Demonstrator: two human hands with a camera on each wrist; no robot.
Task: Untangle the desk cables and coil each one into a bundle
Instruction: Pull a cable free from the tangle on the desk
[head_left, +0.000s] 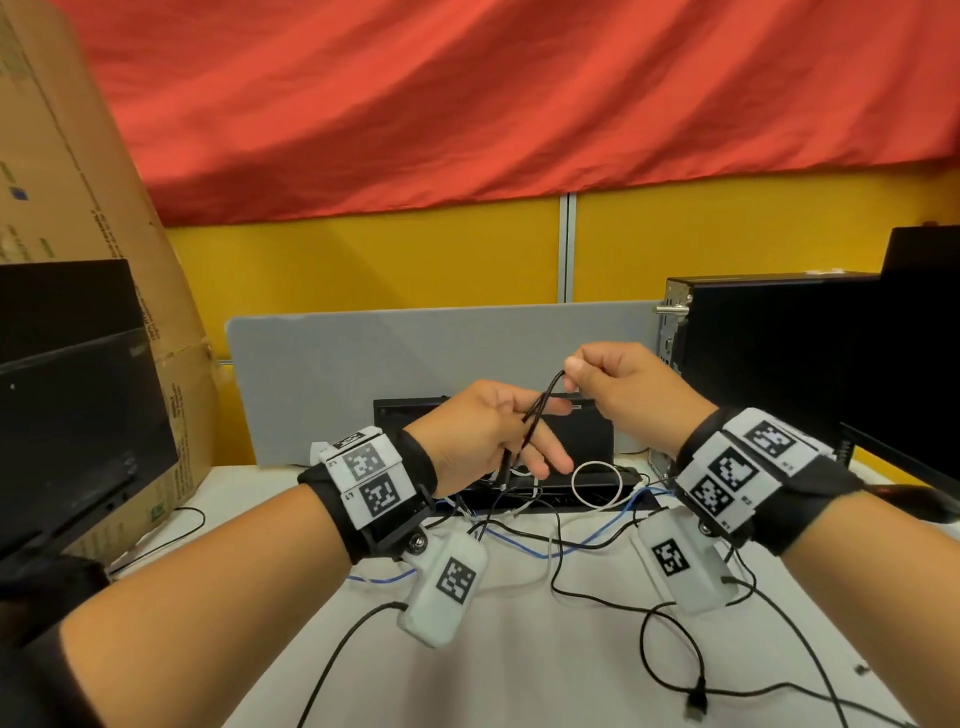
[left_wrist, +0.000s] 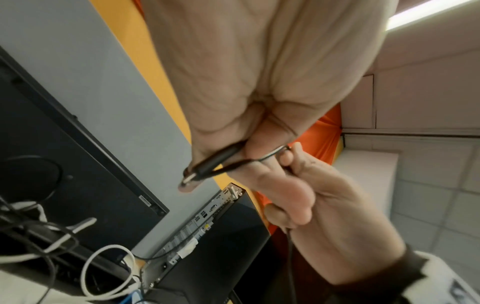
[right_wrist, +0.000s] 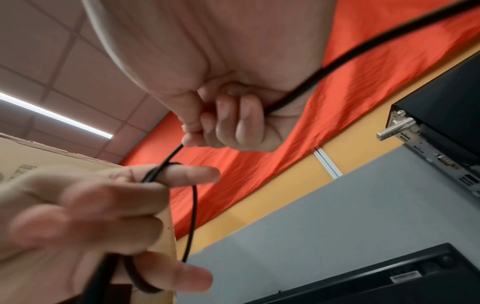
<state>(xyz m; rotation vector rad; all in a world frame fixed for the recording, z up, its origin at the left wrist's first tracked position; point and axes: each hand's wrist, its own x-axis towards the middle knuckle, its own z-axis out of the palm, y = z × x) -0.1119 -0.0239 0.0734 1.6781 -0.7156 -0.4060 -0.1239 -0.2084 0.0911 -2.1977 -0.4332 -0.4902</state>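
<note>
A thin black cable (head_left: 540, 410) runs between my two hands above the desk. My left hand (head_left: 524, 431) has turns of it looped round its outstretched fingers (right_wrist: 187, 174), and its thumb pins the cable's plug (left_wrist: 207, 166) against them. My right hand (head_left: 571, 371), a little higher and to the right, pinches the cable (right_wrist: 193, 205) between thumb and fingertips (right_wrist: 189, 139). The rest of the cable hangs from the left hand down to the desk.
On the white desk (head_left: 519, 649) lie a white cable loop (head_left: 597, 483), a blue cable (head_left: 571, 548) and a black cable ending in a USB plug (head_left: 696, 704), crossing each other. A monitor (head_left: 67, 415) stands left, a computer tower (head_left: 769, 353) right, a grey partition (head_left: 415, 353) behind.
</note>
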